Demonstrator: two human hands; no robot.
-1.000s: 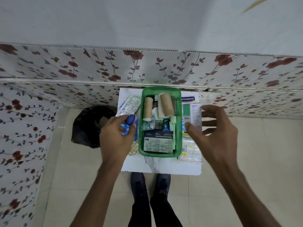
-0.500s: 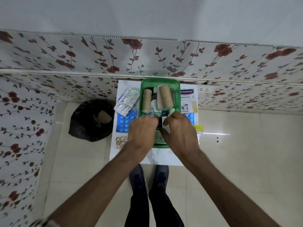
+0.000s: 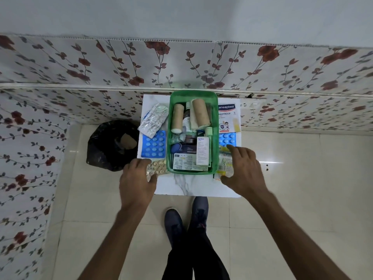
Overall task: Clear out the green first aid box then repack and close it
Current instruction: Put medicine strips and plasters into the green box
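The green first aid box (image 3: 192,96) stands open on a small white marble table (image 3: 193,185). Inside are two tan bandage rolls (image 3: 199,115), small bottles and white medicine cartons (image 3: 202,151). My left hand (image 3: 137,176) is at the table's near left corner. Its fingers and thumb close on a strip of beige pills (image 3: 160,166) that lies beside the box. My right hand (image 3: 245,168) is at the near right, index finger and thumb spanning a yellowish packet (image 3: 225,165) that rests against the box's right wall.
Left of the box lie a silver blister strip (image 3: 154,122) and a blue blister pack (image 3: 154,146). To its right are a Hansaplast plaster box (image 3: 228,116) and another blue blister pack (image 3: 227,138). A black bag-lined bin (image 3: 111,144) stands on the floor at the left, and floral wall panels rise behind.
Both hands have left the middle of the box and spread apart, the left onto the beige pill strip and the right onto the yellowish packet. A white carton now lies in the box.
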